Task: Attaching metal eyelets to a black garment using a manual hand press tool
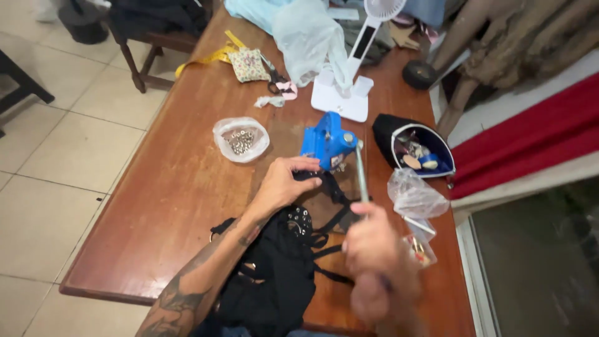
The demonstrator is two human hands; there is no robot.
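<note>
A blue hand press (328,142) stands on the wooden table (181,181), its metal lever (361,175) pointing toward me. My right hand (374,249), blurred, is shut on the lever's near end. My left hand (284,182) rests with fingers spread on a black strap under the press's front. The strap belongs to a black studded garment (281,268) lying at the table's near edge.
A clear bag of metal studs (240,138) lies left of the press. A black open pouch (415,150) and clear plastic bags (415,196) sit to the right. Behind are a white desk fan (349,87), scissors (274,78), a floral pincushion (248,64) and a yellow tape measure (212,57).
</note>
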